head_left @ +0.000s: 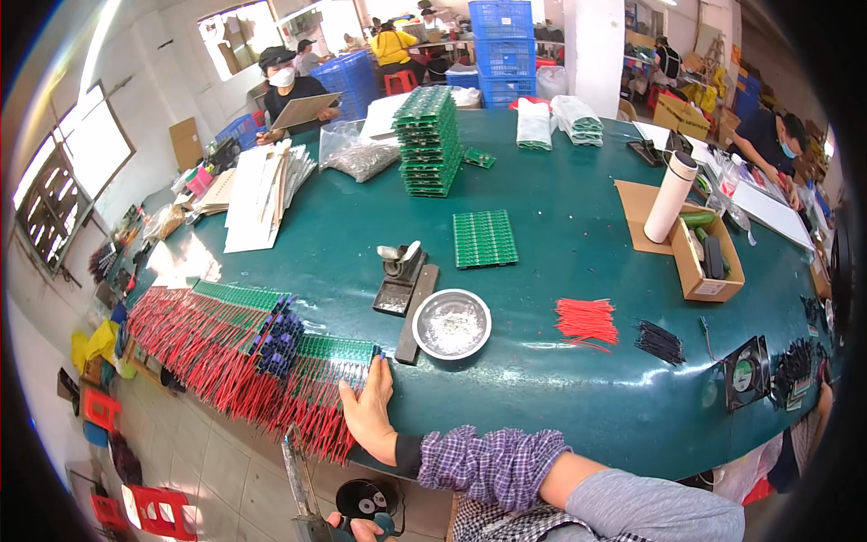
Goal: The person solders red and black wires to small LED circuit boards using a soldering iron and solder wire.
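My right hand (370, 411) rests at the right end of a green circuit board panel (339, 349) with red wires hanging off it. Its fingers are stretched out along the panel's edge, beside a blue piece, with the thumb apart. At the lower edge my left hand (363, 527), partly cut off, is closed on a long metal tool with a teal grip (301, 479); its exact kind is unclear. More wired green panels (237, 296) lie to the left, their red wires (199, 352) over the table's front edge, with dark blue pieces (278, 336) at their right end.
On the green table (542, 388) stand a metal bowl (452, 323), a black tape dispenser (399, 282), a bare green panel (485, 238) and a tall panel stack (429, 140). Red wires (587, 322), black wires (660, 341) and a cardboard box (709, 271) are rightward. Co-workers sit around.
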### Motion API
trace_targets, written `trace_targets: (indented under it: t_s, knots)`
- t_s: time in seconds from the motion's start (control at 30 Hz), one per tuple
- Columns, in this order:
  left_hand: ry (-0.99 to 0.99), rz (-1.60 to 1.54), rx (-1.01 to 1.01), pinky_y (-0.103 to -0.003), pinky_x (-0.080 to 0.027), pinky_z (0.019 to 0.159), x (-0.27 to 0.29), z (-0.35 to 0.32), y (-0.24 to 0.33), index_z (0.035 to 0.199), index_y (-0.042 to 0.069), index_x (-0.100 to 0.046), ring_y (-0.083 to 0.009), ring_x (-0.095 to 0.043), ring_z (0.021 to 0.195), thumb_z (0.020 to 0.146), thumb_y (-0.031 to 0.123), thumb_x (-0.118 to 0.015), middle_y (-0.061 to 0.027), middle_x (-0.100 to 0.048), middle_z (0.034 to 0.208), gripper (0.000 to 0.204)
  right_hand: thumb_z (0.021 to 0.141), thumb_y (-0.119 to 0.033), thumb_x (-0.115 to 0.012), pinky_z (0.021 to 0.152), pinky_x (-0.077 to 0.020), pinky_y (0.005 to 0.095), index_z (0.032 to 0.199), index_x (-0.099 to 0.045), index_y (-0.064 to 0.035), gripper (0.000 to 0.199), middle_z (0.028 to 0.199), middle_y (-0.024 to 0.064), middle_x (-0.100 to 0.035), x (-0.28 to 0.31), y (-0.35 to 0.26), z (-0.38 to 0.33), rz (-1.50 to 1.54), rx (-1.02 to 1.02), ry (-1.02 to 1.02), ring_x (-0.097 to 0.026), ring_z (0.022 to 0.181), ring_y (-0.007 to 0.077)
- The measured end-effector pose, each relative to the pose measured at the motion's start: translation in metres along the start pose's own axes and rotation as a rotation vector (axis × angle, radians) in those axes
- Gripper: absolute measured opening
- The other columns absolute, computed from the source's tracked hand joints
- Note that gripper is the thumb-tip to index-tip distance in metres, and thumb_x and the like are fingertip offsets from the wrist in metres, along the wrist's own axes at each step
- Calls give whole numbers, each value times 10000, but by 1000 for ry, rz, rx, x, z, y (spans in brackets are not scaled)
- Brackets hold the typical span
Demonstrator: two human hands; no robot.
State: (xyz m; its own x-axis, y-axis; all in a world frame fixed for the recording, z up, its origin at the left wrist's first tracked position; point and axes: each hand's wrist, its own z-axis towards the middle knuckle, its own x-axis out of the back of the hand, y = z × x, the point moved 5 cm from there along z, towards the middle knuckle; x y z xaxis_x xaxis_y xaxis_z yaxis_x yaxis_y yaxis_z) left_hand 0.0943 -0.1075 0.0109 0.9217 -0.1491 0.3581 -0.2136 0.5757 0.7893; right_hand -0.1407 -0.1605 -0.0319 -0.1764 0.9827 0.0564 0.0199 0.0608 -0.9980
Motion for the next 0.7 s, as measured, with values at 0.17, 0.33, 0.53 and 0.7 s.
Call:
trace_targets:
  t_s: [0.17, 0.33, 0.53, 0.7]
  knots:
    - [-27, 49, -2, -332, -480, 612, -6, 1, 2, 1097, -55, -636, -202, -545, 639, 896, -65, -690, -75, -599, 760, 209, 958, -240, -643, 1184, -266, 406, 1522, -281, 3, 712, 1539, 206, -287, 54, -11, 20, 141, 62, -311, -276, 1453, 337]
    - [70, -337, 434, -306, -469, 636, -23, 9, 30, 1110, -37, -647, -199, -544, 663, 936, 7, -670, -113, -630, 822, 181, 881, -135, -667, 1170, -283, 444, 1395, -418, -2, 586, 1428, 231, -391, 172, -34, 136, -13, 403, -14, -380, 1358, 358]
    - [-49, -365, 365, -302, -471, 634, -35, 2, 18, 1129, -23, -638, -173, -571, 683, 943, 62, -673, -115, -654, 866, 208, 853, -215, -738, 1112, -361, 456, 1386, -458, -3, 638, 1394, 244, -453, 254, 7, 256, -504, 40, 301, -426, 1307, 424]
    - [-107, -348, 306, -317, -487, 623, -37, -8, 22, 1189, -13, -600, -177, -579, 679, 957, 108, -661, -109, -647, 889, 268, 804, -240, -784, 1011, -471, 487, 1195, -600, 23, 506, 1252, 269, -606, 258, 16, 298, -513, -110, 243, -564, 1192, 437]
